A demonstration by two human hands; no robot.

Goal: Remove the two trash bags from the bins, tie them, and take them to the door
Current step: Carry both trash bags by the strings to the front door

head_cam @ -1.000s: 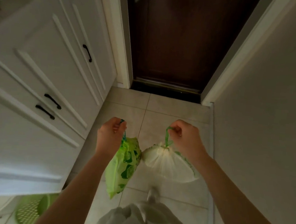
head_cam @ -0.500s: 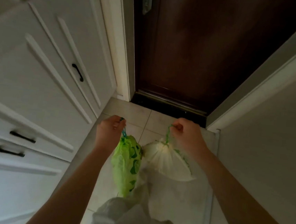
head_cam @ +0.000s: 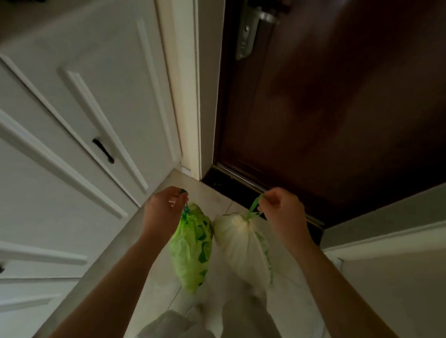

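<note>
— Closer now: the dark brown door [head_cam: 345,99] fills far more of the view than a second ago, and its metal handle plate [head_cam: 247,32] has come into sight.

— And the bags?

— Both hang off the tiled floor [head_cam: 136,264], just short of the threshold. The left hand [head_cam: 165,209] is fisted around the drawstring of the green bag [head_cam: 191,250], bright lime with darker green blotches, crinkled and narrow. The right hand [head_cam: 282,215] pinches the green loop of the white bag [head_cam: 244,250], cinched at the neck, pale and bulging.

— Apart?

— Side by side, nearly touching. White cabinets [head_cam: 57,125] stand along the left.
</note>
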